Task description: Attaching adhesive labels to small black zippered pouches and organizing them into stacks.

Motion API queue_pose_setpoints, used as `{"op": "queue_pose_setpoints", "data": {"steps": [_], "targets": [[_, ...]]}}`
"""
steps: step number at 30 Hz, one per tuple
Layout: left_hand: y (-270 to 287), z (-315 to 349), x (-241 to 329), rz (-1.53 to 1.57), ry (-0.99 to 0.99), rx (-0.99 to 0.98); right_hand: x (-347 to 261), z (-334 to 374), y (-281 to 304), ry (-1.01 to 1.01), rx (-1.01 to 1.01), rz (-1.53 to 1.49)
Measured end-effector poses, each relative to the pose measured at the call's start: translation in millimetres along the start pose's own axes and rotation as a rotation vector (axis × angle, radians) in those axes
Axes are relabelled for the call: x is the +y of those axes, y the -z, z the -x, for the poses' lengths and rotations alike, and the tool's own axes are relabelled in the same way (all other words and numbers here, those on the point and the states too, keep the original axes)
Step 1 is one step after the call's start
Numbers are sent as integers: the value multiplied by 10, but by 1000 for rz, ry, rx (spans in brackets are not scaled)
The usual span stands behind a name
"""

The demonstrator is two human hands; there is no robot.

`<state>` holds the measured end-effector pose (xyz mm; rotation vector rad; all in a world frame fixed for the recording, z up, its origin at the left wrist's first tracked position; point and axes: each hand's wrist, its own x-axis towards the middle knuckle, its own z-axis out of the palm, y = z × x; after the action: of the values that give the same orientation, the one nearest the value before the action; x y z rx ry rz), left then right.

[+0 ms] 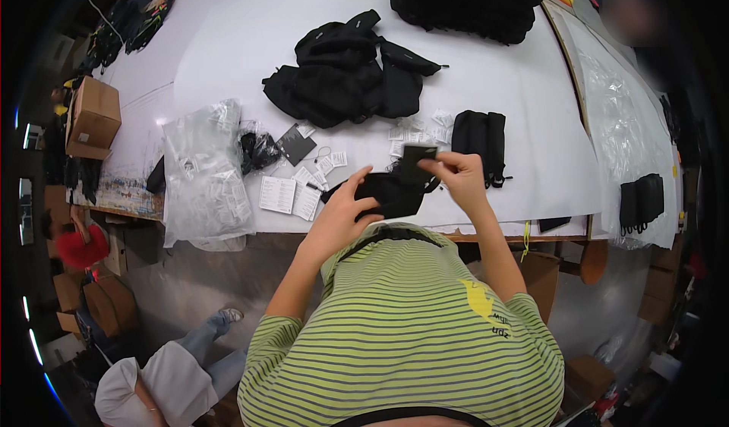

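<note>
White table (pixel 531 108), cluttered: pouch and card in hand at near edge.
Pouch (pixel 395 199): black, matte, soft, creased; sat in front of the torso. Left hand (pixel 345 211) gripped its left side, index finger stretched out. Right hand (pixel 462 178) pinched card (pixel 414 165), thumb against finger, above pouch's right part. Card: dark, flat, rectangular, small pale mark near top. Leaflets (pixel 277 194) lay left, black bundle (pixel 478 142) right.
</note>
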<state>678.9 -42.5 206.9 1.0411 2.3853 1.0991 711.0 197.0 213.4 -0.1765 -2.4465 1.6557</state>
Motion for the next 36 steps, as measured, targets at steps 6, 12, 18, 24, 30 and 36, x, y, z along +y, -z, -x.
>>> {"op": "queue_pose_setpoints", "data": {"steps": [6,12,18,24,30,36], "targets": [[-166,-116,76,-157,-362,106,-69,30,-177,291,-528,654],[-232,-88,-196,-77,-264,47,-140,116,-117,-23,-703,362],[-371,-466,-1464,259,297,524,-151,120,-68,-101,-720,585],[-385,-697,-2537,-486,290,779,-215,171,-126,-111,-599,533],[-94,-769,-2571,-588,250,628,-104,224,-192,52,-531,614],[50,-699,-1572,95,136,805,-21,112,-258,129,-364,720]]}}
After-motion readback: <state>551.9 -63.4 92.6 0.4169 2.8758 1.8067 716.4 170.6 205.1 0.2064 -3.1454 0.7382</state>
